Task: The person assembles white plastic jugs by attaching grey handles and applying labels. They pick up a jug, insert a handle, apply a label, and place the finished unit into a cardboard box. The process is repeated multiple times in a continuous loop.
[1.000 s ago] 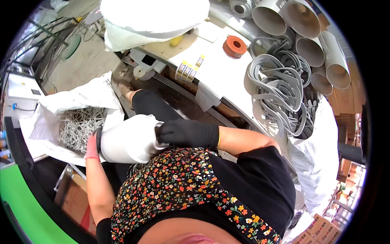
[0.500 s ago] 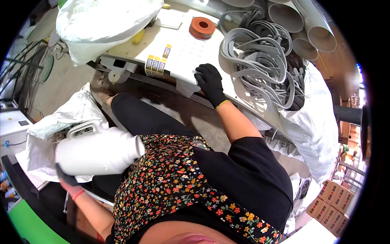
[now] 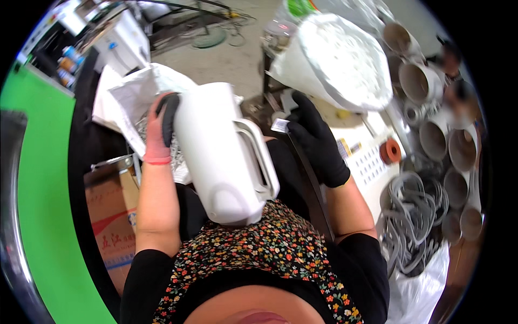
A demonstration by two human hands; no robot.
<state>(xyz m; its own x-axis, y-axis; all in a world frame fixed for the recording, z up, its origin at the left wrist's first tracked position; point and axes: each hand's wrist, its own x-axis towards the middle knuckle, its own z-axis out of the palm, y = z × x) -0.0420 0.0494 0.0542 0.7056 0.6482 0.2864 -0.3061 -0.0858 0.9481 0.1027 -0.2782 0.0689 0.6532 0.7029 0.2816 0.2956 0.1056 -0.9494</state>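
Note:
A white jug with a long looped handle lies tilted over my lap, in front of the floral apron. My left hand, in a pink and black glove, grips its far left side, and some fingers are hidden behind it. To the right of the jug, my right hand, in a black glove, pinches a small white label with dark print between thumb and finger. The label is apart from the jug. Beyond my right hand, printed stickers lie at the edge of the white worktable.
A big white sack of pale pieces stands on the worktable. Further right are an orange tape roll, coiled grey straps and several wide tubes. An open white sack stands at left, above a cardboard box. Green flooring lies far left.
The view has turned left. My left hand has brought the jug up in front of me. My right hand has left the tabletop and now holds a small label beside the jug.

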